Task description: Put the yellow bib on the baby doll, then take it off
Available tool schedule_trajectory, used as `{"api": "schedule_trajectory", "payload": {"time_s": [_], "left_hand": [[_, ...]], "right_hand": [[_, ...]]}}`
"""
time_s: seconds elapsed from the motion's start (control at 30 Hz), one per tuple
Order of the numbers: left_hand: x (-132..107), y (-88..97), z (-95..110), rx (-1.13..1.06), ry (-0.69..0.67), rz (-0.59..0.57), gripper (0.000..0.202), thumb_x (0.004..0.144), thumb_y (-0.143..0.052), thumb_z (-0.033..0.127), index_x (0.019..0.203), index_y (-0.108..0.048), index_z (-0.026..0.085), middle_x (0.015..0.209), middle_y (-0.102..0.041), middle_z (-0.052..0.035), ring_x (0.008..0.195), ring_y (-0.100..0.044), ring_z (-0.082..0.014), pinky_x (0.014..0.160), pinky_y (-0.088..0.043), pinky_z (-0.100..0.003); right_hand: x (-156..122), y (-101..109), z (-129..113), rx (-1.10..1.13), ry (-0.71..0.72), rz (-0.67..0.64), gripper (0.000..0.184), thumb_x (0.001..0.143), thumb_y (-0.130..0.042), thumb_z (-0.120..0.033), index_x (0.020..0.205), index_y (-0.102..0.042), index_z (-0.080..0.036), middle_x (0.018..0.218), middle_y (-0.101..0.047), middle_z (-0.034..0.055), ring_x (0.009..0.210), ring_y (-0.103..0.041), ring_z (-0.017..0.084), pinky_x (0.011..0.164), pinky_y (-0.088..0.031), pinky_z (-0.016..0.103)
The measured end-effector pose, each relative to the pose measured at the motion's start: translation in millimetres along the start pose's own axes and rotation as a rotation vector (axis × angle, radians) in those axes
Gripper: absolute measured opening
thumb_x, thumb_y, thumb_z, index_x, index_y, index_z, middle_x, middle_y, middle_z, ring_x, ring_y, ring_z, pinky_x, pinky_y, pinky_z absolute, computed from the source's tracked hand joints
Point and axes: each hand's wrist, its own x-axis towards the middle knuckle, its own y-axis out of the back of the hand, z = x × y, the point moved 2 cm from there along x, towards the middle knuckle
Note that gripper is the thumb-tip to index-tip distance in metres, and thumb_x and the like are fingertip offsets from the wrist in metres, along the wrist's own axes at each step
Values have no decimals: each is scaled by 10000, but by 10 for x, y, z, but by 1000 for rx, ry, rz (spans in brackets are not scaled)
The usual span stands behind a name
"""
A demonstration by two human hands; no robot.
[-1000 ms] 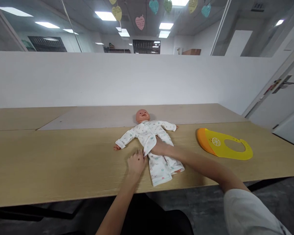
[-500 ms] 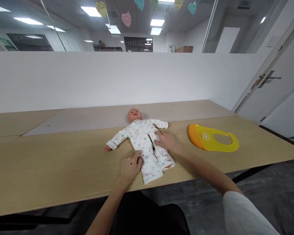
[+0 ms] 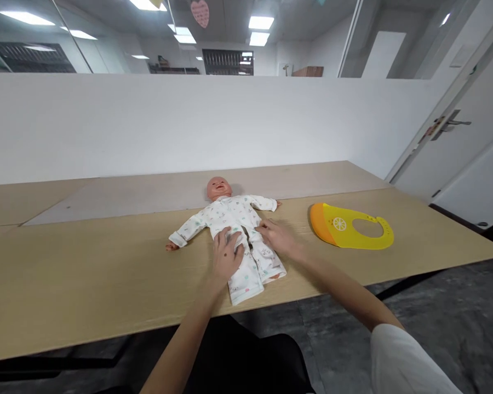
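A baby doll (image 3: 219, 187) lies on its back on the table, head toward the wall. It wears a white patterned romper (image 3: 234, 214) with a dark gap running down the front between the legs. My left hand (image 3: 227, 256) lies over the doll's waist and upper leg at the left of the gap, fingers stretched and slightly apart on the cloth. At the right edge of the gap, my right hand (image 3: 277, 236) has its fingertips closed together on the romper's fabric. The doll's feet are mostly covered by the trouser legs.
To the right on the table (image 3: 107, 273) lies a yellow bib (image 3: 351, 225) with an orange pocket and a citrus-slice print. A white wall (image 3: 160, 128) with glass above stands behind the table. A door (image 3: 460, 148) is at the right.
My left hand has moved up from the doll's leg to its waist, and its fingers have straightened. My right hand stays near the gap, its fingers drawn closer together. The view has shifted slightly.
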Motion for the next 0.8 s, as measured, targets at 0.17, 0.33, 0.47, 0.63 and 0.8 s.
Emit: {"api": "schedule_trajectory", "payload": {"time_s": [0.17, 0.33, 0.47, 0.63, 0.8], "left_hand": [[43, 4, -119, 31, 72, 56, 284, 842, -560, 202, 1097, -684, 182, 1294, -483, -173, 1289, -439, -326, 1099, -386, -521], [263, 128, 182, 188, -54, -4, 449, 795, -602, 156, 1240, -655, 193, 1400, -426, -191, 1317, -386, -384, 1061, -394, -552], [508, 29, 496, 279, -188, -211, 314, 838, -549, 95, 1081, -720, 195, 1316, -541, -186, 1255, -452, -386, 1023, -401, -554], [506, -27, 747, 221, -193, -301, 274, 908, -442, 93, 847, -700, 163, 971, -641, -169, 1002, -563, -330, 875, -456, -483], [-127, 150, 973, 102, -241, -343, 126, 865, -591, 239, 929, -675, 170, 897, -654, -124, 914, -600, -312, 797, -476, -450]], "right_hand": [[4, -86, -11, 183, 103, 74, 216, 937, -531, -159, 1033, -724, -171, 1080, -620, 74, 1016, -576, 135, 895, -473, 246], [-397, -44, -127, 497, 35, 383, 166, 949, -534, -215, 910, -678, -144, 984, -646, 58, 934, -608, 112, 837, -482, 230], [-1057, 9, -361, 456, -14, 452, 135, 945, -528, -203, 889, -638, -150, 914, -638, 54, 860, -604, 100, 783, -489, 215], [-1439, -151, -509, 258, -229, 354, 198, 956, -520, -273, 1037, -670, -172, 983, -655, 91, 923, -628, 161, 822, -524, 280], [-1335, -290, -562, 230, -378, 222, 228, 909, -581, -291, 1086, -666, -176, 1030, -636, 103, 969, -609, 208, 845, -523, 325]]}}
